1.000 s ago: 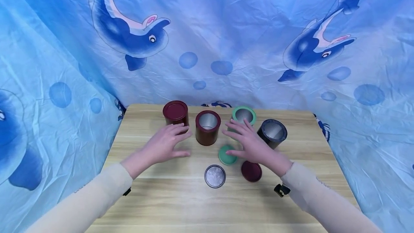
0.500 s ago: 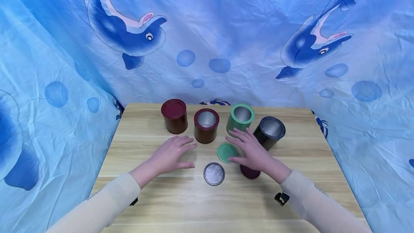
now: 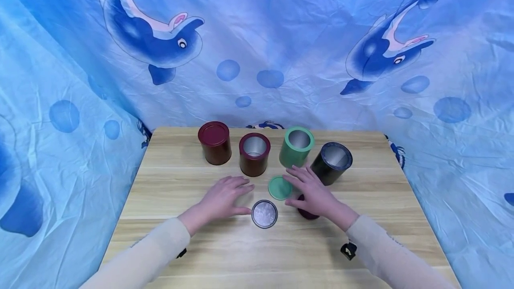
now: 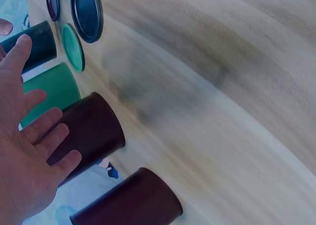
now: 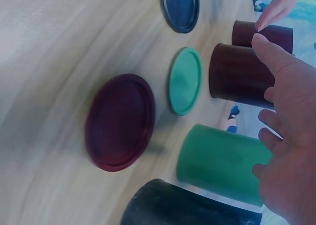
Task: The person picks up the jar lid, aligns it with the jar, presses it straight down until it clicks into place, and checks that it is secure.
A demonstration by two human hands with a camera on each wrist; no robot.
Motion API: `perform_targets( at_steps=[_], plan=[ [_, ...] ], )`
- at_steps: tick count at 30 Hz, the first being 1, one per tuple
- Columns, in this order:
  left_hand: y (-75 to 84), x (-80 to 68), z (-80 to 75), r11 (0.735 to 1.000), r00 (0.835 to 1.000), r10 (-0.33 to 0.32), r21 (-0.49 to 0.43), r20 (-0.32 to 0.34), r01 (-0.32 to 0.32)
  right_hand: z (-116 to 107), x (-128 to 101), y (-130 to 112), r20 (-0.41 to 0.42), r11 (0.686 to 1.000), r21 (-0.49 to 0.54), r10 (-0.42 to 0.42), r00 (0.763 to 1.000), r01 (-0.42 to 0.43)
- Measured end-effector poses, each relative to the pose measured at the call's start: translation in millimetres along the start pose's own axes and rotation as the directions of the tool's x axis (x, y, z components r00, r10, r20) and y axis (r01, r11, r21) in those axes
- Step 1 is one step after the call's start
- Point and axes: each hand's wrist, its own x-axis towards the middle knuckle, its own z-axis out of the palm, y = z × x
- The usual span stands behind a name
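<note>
The left hand (image 3: pixel 225 197) hovered palm down over the wooden table (image 3: pixel 201 244), its fingers straight and spread, holding nothing. Its thumb lay just beside the black lid (image 3: pixel 264 213), which rested flat on the table with its silver inside facing up. The right hand (image 3: pixel 311 191) was likewise flat and unclenched, gripping nothing. It hung above the dark red lid (image 3: pixel 306 213), which it partly covered in the head view; the right wrist view showed that lid (image 5: pixel 120 121) lying flat with a gap between it and the palm. The green lid (image 3: pixel 279 188) lay flat between the two hands, just beside the right fingertips (image 3: pixel 290 174).

Four cans stood upright in a row behind the lids. From left to right these were a closed dark red can (image 3: pixel 214 142), an open dark red can (image 3: pixel 254 154), an open green can (image 3: pixel 296 146) and an open black can (image 3: pixel 331 163). The black can stood near the right hand. A blue dolphin-print cloth (image 3: pixel 257 48) surrounded the table.
</note>
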Motion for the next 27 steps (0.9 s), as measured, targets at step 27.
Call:
perform_targets(
  at_steps=[27],
  plan=[
    [46.9,53.4,43.0,0.999,0.999,0.031,0.043,0.036,-0.032,37.4,-87.0,30.2,-0.159,0.988,0.026,0.152,0.975,-0.149]
  ],
)
